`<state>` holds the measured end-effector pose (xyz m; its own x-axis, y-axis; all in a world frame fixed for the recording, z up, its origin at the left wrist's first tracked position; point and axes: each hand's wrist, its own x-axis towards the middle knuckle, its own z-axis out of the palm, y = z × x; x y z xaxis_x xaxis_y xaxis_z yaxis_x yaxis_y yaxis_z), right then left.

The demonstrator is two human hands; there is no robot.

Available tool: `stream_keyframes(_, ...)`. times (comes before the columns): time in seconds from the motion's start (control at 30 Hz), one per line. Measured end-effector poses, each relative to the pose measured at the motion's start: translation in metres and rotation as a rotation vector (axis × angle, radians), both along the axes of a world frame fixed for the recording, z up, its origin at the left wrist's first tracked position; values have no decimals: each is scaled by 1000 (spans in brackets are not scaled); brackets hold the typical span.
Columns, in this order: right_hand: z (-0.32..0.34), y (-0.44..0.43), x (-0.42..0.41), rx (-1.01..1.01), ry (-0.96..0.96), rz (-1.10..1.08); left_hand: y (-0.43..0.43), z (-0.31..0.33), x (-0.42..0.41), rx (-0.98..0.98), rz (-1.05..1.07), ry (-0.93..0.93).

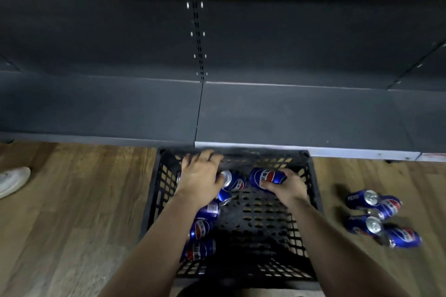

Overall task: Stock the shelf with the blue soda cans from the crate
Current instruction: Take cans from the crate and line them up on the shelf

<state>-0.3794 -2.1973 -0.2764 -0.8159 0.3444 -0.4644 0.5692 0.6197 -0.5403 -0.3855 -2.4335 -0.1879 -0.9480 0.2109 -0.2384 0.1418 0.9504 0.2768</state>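
Against the front lip of the dark grey metal shelf [289, 116], a black plastic crate [311, 190] sits on the wood-plank floor [72, 212]. Its walls and bottom are an open lattice of square and slotted holes. The right hand [288, 188] reaches into the crate's far right corner and grips a blue soda can [265, 176], fingers wrapped behind it and thumb across its near side. This glossy cylinder lies on its side with its long axis running across the crate, roughly parallel to the far wall, and its red, white and blue logo turned up. The left hand [200, 176] is palm down near the far left corner with its fingers spread toward the far rim, resting over cans; whether it holds one cannot be told. Just beside its thumb a silver-topped can [233, 181] tips its lid toward the camera. More blue cans [201, 228] lie in a ragged line along the left wall, back to the near left corner. The shelf deck is smooth and matte, and a slotted upright strip [198, 31] runs up its back panel. Right of the crate and well apart from it, four loose cans [388, 207] cluster on the floor, two showing silver lids. A white shoe [12, 181] shows at the floor's left edge.
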Motion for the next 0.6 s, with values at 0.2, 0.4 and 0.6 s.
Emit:
stream_keyframes(0.2,156,-4,-12,-126,112,-48,3,139,-6,39,-23,41)
stream_keyframes(0.4,318,-7,-23,-297,232,-22,17,275,-5,111,-57,93)
stream_keyframes(0.6,458,-4,-30,-540,300,82,30,386,-5,176,-120,93)
